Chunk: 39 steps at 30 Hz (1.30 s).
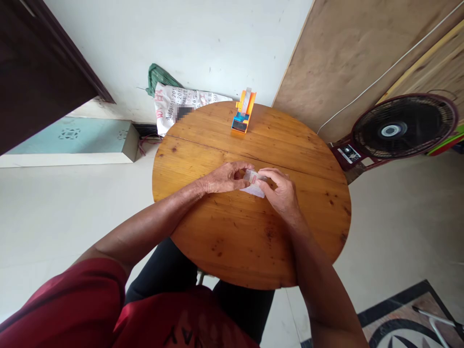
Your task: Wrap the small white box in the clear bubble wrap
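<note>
Between my two hands, over the middle of the round wooden table (217, 227), is a small, pale, partly see-through packet (256, 189) with a reddish mark on it. My left hand (232, 177) grips its left side, thumb near and fingers curled on the far edge. On the opposite side my right hand (280, 189) holds it the same way, thumb and fingers at its right edge. The fingers partly cover the packet, and its exact kind cannot be made out. Farther back on the table stands an orange and blue tape dispenser (239, 124), apart from both hands.
Behind the table a white printed sack (166, 101) and a green bag (159, 77) lean by the wall. A dark red fan (395, 129) is at the right. A pale blue box-like ledge (90, 135) sits at the left. My legs are under the table's near edge.
</note>
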Available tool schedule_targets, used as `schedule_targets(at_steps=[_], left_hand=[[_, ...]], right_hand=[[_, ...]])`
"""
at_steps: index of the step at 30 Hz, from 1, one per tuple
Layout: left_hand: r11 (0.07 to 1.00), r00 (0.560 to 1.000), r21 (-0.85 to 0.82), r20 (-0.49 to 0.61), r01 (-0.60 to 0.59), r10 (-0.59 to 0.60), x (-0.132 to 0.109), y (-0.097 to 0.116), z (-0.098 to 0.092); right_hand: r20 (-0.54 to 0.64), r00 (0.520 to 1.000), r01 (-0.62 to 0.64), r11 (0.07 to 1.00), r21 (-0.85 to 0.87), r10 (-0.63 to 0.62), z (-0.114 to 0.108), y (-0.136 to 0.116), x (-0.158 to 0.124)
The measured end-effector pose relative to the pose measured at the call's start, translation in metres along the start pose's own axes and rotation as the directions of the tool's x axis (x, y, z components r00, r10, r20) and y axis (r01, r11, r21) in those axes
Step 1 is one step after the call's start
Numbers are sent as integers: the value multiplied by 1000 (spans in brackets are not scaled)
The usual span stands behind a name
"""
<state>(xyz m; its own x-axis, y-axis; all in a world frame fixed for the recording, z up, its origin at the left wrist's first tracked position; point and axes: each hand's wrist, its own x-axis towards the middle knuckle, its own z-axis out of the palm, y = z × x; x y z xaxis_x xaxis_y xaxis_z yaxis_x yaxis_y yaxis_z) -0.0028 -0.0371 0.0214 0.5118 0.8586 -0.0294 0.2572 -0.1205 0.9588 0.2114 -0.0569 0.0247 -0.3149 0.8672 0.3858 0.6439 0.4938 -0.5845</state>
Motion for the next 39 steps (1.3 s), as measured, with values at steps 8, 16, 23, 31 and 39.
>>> schedule_targets(at_steps=[8,16,23,31,39], left_hand=[[1000,1000,26,-21,2,-2,1,-3,0],[999,999,-31,-27,26,-27,1,-4,3],[997,997,18,-7,-70,71,0,-8,6],[973,973,-5,4,-229,230,1,-13,9],[942,955,-203,75,-268,288,2,-16,12]], right_hand=[[-68,997,32,984,-176,-44,3,1,-3],[-128,979,126,966,-225,-157,5,3,-1],[-198,976,91,996,6,-88,7,7,-1],[-165,962,-135,909,395,215,1,3,0],[-162,908,-219,766,604,387,1,12,5]])
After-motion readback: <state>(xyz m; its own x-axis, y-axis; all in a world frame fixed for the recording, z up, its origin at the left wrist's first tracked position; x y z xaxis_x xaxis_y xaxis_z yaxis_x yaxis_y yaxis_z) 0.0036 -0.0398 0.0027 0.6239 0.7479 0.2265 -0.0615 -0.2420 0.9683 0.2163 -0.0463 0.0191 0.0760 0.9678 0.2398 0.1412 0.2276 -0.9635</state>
